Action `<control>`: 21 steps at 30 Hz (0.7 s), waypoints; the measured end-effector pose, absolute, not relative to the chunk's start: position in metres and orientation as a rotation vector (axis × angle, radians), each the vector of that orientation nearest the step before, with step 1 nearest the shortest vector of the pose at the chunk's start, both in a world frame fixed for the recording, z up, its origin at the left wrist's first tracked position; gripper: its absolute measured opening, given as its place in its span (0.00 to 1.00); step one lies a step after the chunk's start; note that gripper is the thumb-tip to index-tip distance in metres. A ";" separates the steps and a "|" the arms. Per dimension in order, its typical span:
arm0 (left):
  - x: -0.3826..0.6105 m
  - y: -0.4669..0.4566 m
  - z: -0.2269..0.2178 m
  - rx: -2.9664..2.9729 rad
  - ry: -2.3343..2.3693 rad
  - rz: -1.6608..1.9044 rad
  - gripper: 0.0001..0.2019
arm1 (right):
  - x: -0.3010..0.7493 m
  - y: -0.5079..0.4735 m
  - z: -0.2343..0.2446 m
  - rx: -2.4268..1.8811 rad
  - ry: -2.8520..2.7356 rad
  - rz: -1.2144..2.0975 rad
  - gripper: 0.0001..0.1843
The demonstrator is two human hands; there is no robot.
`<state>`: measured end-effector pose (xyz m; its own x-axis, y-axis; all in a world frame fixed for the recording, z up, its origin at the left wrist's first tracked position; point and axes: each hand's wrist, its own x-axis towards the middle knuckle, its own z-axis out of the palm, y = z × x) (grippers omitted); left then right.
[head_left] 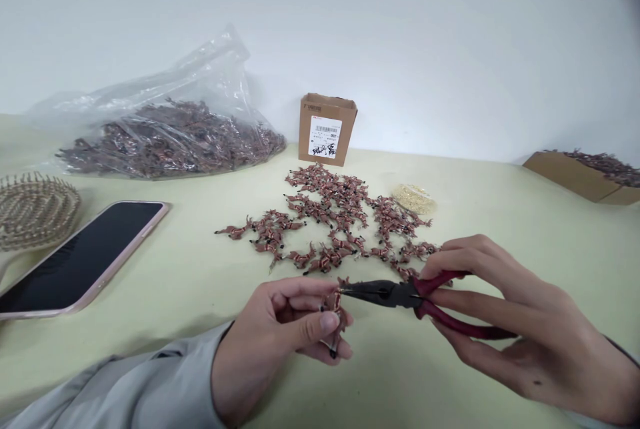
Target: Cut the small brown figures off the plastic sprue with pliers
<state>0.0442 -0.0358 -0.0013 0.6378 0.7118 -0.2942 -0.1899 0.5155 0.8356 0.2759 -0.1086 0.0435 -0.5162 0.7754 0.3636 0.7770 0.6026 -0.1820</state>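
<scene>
Head camera shows our left hand (280,332) curled low over the pale green table (200,289), thumb and fingers pinched shut around a small reddish-brown charm (336,309), which sits between the fingertips at that hand's right side. Our right hand (515,329) is closed around the red handles of the needle-nose pliers (395,294), with the index finger lying along the upper handle. The dark jaws point left and their tips meet the top of the charm; what they pinch there is too small for us to tell. The two hands stay apart, joined only by the tool. Just behind them spreads a loose scatter of charms (340,215) of the same kind, with a small heap of gold rings (414,198) at its far right corner. Farther back stand a labelled cardboard box (326,129) and a clear plastic bag (165,135) full of similar pieces. A phone (83,257) and a hairbrush (35,209) lie at the left, an open carton (585,172) at the far right.
</scene>
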 end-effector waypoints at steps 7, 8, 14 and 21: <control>0.043 -0.034 -0.003 0.931 0.679 0.604 0.08 | 0.277 -0.111 0.044 -1.259 -2.461 -0.064 0.13; 0.042 -0.034 -0.003 0.949 0.680 0.612 0.08 | 0.277 -0.112 0.044 -1.252 -2.472 -0.092 0.14; 0.042 -0.035 -0.005 1.057 0.688 0.672 0.06 | 0.280 -0.113 0.040 -1.141 -2.503 -0.270 0.16; 0.040 -0.035 -0.005 1.243 0.776 0.763 0.05 | 0.272 -0.116 0.033 -1.102 -2.500 -0.275 0.17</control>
